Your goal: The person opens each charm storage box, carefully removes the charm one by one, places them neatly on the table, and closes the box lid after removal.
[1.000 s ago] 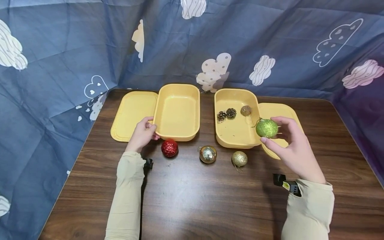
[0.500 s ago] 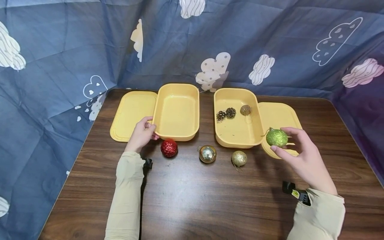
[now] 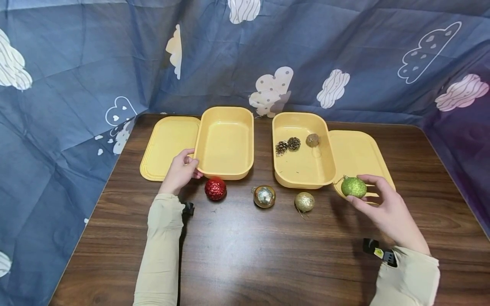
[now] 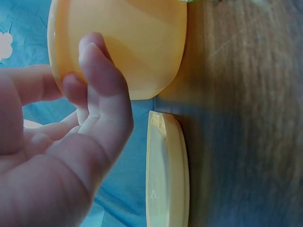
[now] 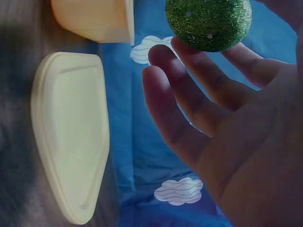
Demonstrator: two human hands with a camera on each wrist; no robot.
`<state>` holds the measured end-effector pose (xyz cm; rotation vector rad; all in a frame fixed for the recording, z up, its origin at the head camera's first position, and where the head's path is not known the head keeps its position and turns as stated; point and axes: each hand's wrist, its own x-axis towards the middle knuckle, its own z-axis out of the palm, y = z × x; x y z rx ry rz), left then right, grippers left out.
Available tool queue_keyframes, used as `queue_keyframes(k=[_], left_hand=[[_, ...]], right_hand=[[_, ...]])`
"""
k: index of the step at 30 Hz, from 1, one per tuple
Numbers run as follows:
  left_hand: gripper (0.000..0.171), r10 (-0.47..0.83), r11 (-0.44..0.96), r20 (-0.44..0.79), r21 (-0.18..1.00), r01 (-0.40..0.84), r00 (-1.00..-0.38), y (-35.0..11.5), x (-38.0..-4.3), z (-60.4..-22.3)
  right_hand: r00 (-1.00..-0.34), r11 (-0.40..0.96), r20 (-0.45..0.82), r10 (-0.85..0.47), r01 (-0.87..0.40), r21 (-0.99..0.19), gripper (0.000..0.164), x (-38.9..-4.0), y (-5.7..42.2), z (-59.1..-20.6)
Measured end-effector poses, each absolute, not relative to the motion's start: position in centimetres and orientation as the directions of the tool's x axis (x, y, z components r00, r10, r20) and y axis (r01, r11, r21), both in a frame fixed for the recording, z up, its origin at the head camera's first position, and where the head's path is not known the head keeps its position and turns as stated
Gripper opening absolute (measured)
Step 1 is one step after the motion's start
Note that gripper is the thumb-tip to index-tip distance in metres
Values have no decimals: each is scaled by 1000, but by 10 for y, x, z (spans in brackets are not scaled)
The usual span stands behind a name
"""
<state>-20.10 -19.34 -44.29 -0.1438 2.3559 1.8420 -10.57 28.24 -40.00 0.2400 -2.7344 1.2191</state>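
Note:
In the head view, my right hand (image 3: 388, 210) pinches a green glitter bauble (image 3: 354, 187) by its sides, over the front of the right yellow lid (image 3: 360, 153). The right wrist view shows the bauble (image 5: 208, 23) at the top, with the other fingers spread below it. My left hand (image 3: 180, 170) grips the near left corner of the left yellow container (image 3: 226, 144), whose inside is bare. In the left wrist view its thumb and fingers hold the container's rim (image 4: 56, 47). A red bauble (image 3: 215, 189) sits just in front of that container.
The right yellow container (image 3: 304, 175) holds two pine cones (image 3: 294, 144) and a brown ball (image 3: 312, 140). A shiny gold bauble (image 3: 264, 196) and a gold glitter bauble (image 3: 304, 202) lie in front. The left lid (image 3: 168, 146) lies beside the left container. A blue cloth (image 3: 214, 51) hangs behind.
My right hand has carried the green bauble from the right container's near right corner, rightward and toward me, lower over the lid. My left hand has stayed on the left container.

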Motion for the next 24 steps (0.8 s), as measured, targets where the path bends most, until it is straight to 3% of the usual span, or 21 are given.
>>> queue_keyframes(k=[24], left_hand=[[47,8,229,-172,959,-166,-985,-193,-202,-445]], right_hand=[[-983,734,121,-139,-184,-653,52,-107,293,-435]])
